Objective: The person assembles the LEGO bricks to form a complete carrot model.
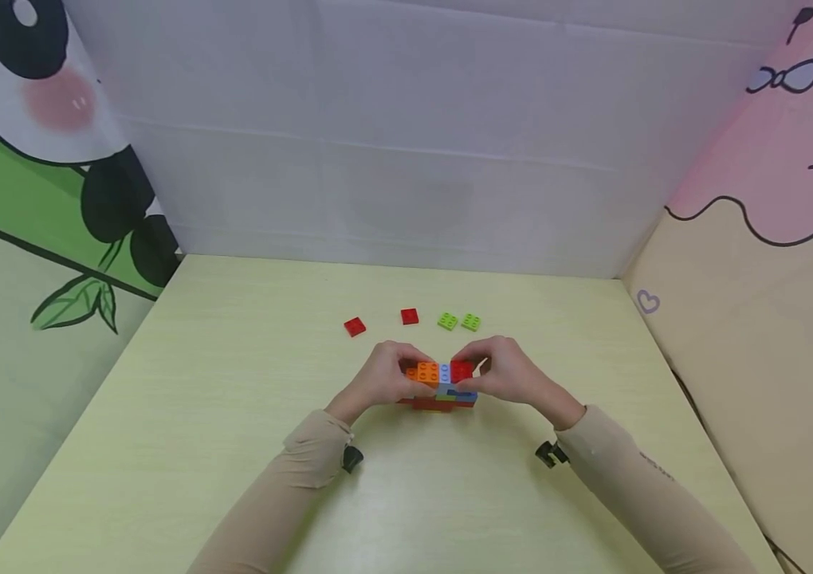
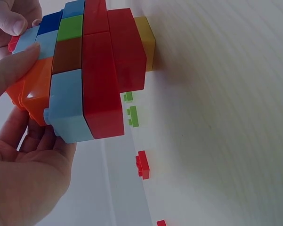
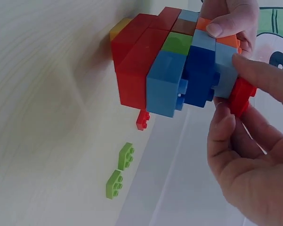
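A stack of toy building bricks (image 1: 442, 404) stands on the table between both hands. Its lower layers are red over a yellow brick (image 3: 118, 29), with blue, green (image 3: 176, 44) and brown (image 2: 67, 55) bricks above. My left hand (image 1: 383, 375) grips the upper left part, thumb in front and fingers behind the orange bricks (image 2: 37, 89). At the upper right, my right hand (image 1: 510, 373) pinches a small red brick (image 3: 242, 96) that sits against a light blue brick (image 3: 225, 66). The undersides of the bricks are hidden.
Behind the stack lie two loose red bricks, one further left (image 1: 355, 327) and one nearer the middle (image 1: 410, 316). Two light green bricks (image 1: 447, 321) rest to their right. A white backdrop (image 1: 392, 199) stands along the back edge of the pale table (image 1: 234, 335).
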Motion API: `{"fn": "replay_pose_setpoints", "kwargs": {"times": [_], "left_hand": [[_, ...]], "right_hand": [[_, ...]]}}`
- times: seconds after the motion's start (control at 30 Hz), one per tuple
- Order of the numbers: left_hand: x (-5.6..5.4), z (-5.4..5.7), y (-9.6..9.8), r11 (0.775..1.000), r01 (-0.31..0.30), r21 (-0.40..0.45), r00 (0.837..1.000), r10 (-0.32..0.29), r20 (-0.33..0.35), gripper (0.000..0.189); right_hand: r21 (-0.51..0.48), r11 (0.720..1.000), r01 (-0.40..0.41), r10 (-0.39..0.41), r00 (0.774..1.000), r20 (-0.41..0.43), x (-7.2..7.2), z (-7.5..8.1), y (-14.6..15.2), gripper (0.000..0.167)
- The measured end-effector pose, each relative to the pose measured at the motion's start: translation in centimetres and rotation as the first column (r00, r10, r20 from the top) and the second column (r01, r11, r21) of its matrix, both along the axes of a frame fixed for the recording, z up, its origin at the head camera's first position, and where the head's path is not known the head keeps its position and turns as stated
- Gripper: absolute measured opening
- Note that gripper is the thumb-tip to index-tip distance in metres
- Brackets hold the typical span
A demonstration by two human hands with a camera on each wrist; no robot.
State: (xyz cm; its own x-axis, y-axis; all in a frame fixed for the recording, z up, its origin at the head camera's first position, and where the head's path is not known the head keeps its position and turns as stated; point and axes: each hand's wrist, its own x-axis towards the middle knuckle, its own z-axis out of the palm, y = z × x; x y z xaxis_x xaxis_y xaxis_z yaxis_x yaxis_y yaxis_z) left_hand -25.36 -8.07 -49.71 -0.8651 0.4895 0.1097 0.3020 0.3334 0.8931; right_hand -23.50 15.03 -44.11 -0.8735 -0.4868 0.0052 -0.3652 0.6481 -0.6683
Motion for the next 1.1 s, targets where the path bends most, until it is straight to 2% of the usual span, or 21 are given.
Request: {"fn": "replay_pose_setpoints", "kwargs": {"times": [0.1, 0.27, 0.5, 0.63, 0.7, 0.9, 1.1], "left_hand": [[0.0, 0.0, 0.1, 1.000, 0.001, -0.004, 1.000, -0.001, 0.002, 0.031], [0.0, 0.0, 0.1, 1.000, 0.005, -0.007, 1.000, -0.005, -0.006, 0.031], [0.0, 0.1, 0.2, 1.000, 0.004, -0.006, 1.000, -0.004, -0.012, 0.031], [0.1, 0.0, 0.2, 1.000, -0.003, -0.012, 1.000, 0.003, -0.007, 0.032], [0.1, 0.0, 0.2, 1.000, -0.003, -0.019, 1.000, 0.003, -0.010, 0.032], [0.2, -0.1, 0.0, 1.000, 0.010, -0.026, 1.000, -0.010, -0.023, 0.033], [-0.1, -0.2, -0.2, 0.999, 0.047, -0.023, 0.997, -0.049, -0.051, 0.034]], "right_hand": [[-0.022, 1.000, -0.009, 0.009, 1.000, 0.001, -0.1, -0.5, 0.3, 0.032], [-0.183, 0.983, 0.002, 0.008, 0.999, 0.054, -0.3, -2.4, 0.6, 0.032], [-0.421, 0.904, 0.078, -0.043, 0.995, 0.091, 0.0, -5.4, 0.2, 0.034], [-0.474, 0.874, 0.105, -0.061, 0.992, 0.106, 0.1, -6.3, 0.0, 0.033], [-0.488, 0.867, 0.105, -0.055, 0.992, 0.114, 0.4, -6.1, -0.2, 0.033], [-0.525, 0.847, 0.087, -0.018, 0.991, 0.134, 1.6, -4.2, -0.9, 0.032], [-0.526, 0.848, 0.068, 0.000, 0.992, 0.128, 1.6, -4.0, -1.0, 0.030]]}}
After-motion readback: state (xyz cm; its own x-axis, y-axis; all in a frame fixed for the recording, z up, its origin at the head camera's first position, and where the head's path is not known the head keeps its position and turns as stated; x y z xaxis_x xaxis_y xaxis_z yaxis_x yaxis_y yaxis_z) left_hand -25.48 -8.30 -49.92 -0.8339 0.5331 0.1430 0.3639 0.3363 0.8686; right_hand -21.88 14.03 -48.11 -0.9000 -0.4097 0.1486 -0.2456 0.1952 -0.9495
